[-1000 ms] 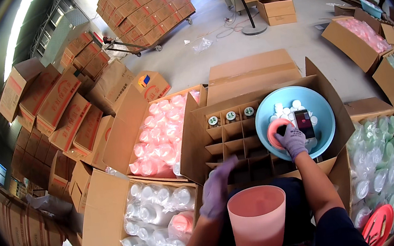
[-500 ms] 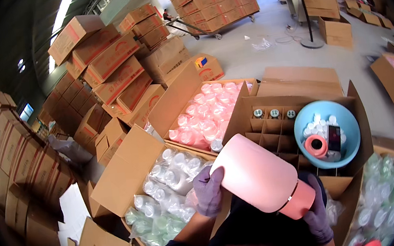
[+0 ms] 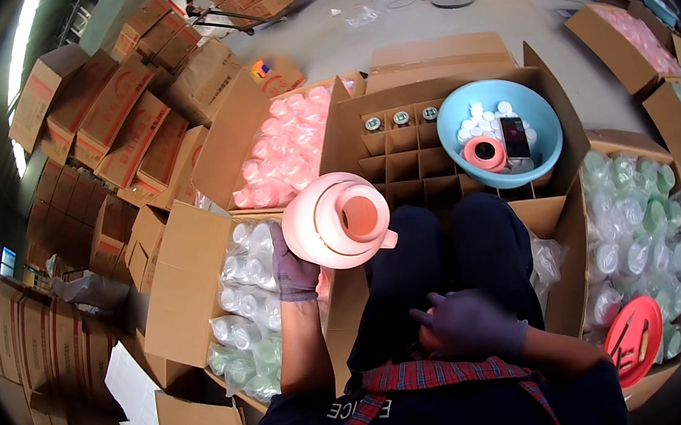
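Note:
My left hand [image 3: 295,270], in a purple-grey glove, grips a pink thermos jug body [image 3: 309,233] from its left side. The jug is tilted so its round open mouth [image 3: 360,217] faces me, with a small spout at the lower right of the rim. Over my lap, my right hand [image 3: 472,323], gloved alike, is apart from the jug. Its fingers are curled and partly blurred. A small orange-pink patch shows by the fingertips; I cannot tell what it is. Below it lies a red plaid apron edge [image 3: 451,370].
A divided carton [image 3: 400,143] holds a few silver-topped flasks and a blue basin [image 3: 548,157] with white caps, a pink ring and a phone. Around me stand cartons of bagged pink pieces [image 3: 287,147], clear and green pieces [image 3: 635,221], and a red tray [image 3: 636,338] with tools.
The jug has swung from lying sideways to mouth toward me. My right hand has let go of its collar end and moved down over my lap. The view has tilted downward.

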The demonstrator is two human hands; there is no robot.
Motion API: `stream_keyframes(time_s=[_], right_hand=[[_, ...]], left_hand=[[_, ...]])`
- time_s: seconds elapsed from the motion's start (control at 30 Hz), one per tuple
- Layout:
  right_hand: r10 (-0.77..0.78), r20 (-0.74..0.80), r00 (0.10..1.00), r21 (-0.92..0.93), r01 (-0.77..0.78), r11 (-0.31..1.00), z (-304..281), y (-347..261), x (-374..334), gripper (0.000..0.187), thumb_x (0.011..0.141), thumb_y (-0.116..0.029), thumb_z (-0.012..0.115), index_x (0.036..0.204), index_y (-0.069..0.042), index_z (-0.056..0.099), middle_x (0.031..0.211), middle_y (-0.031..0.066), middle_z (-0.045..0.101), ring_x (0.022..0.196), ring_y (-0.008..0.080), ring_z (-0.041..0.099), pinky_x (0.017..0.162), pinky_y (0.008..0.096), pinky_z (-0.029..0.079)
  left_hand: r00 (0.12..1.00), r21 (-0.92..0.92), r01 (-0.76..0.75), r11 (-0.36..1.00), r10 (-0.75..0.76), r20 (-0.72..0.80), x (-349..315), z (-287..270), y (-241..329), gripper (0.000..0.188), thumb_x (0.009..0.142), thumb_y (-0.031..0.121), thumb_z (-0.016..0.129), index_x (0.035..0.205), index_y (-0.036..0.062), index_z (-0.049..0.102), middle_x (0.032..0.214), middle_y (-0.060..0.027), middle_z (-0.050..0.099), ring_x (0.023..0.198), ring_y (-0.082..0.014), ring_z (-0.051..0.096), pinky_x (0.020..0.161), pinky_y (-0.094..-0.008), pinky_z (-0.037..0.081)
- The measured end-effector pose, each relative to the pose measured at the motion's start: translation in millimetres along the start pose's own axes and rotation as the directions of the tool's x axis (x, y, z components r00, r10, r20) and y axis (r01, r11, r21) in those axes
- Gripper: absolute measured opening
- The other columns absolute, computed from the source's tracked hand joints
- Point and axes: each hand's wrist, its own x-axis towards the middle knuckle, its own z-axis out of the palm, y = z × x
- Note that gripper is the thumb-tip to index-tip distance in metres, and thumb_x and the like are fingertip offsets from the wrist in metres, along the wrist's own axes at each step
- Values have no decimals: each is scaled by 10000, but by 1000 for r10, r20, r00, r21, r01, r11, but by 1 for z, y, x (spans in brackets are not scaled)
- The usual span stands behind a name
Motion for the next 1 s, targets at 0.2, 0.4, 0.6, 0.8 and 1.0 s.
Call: stream_keyframes(time_s=[0.2,0.4,0.6,0.8,1.0], right_hand=[[6,-614,789,70,47,996,-40,0,5,628,836,-304,743,1355,-13,540,1293,200,560,1160,387,573,997,450,472],[94,-871,483,134,48,990,-72,-22,11,490,856,-306,726,1254,-48,605,1130,135,654,883,296,672,734,396,555],[318,-534,784,525,13,851,-24,-53,63,231,853,-256,614,984,-74,670,828,162,680,823,359,678,714,439,535],[340,-417,843,651,16,759,11,-41,31,264,885,-302,648,967,-52,675,876,175,696,877,359,684,804,446,542],[729,-685,-14,384,-856,345,2,89,-195,177,845,-176,634,946,-39,680,874,205,689,815,361,677,735,455,538]], left_hand=[[786,-364,399,842,-109,609,0,10,1,681,1039,568,390,1413,12,509,1401,-154,581,1279,-278,561,1119,-425,430],[973,568,63,821,-177,147,-14,18,2,574,1026,473,466,1346,4,553,1287,-165,618,1194,-278,593,1036,-392,467],[694,807,-438,-396,422,584,-96,31,112,518,1056,388,456,1377,-12,529,1251,-176,630,1197,-272,574,1055,-386,428],[862,888,-14,460,-445,244,-117,21,38,538,1076,405,386,1393,-8,518,1291,-169,617,1229,-266,555,1076,-381,404],[649,554,492,671,-708,280,-83,-12,55,564,1095,423,315,1409,-4,507,1331,-161,604,1261,-260,536,1097,-375,379]])
